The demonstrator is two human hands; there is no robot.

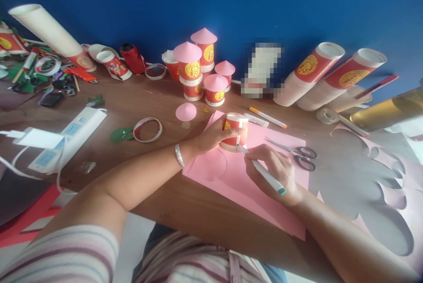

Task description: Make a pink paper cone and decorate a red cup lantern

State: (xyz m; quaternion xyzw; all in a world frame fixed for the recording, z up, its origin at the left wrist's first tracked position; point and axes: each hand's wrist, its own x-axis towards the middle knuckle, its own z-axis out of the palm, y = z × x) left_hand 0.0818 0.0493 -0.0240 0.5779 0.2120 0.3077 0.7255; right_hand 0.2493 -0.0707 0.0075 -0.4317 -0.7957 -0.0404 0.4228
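Observation:
My left hand (pixel 213 135) grips a red paper cup (pixel 235 129) that stands upside down on a sheet of pink paper (pixel 264 181). In my right hand (pixel 272 166) is a white marker (pixel 264 174) with a green end, its tip at the cup's lower rim. A drawn circle (pixel 214 166) shows on the pink paper, left of the cup. Scissors (pixel 299 153) with dark handles lie on the paper beyond my right hand. A white tube (pixel 256 120) and an orange-and-white pen (pixel 267 117) lie behind the cup.
Red cups with pink cone tops (pixel 187 60) stand near the blue wall. Two stacks of paper cups (pixel 317 65) lean at the back right. Pink paper scraps (pixel 396 195) lie at right. A power strip (pixel 69 139) and a cup ring (pixel 148 130) lie at left.

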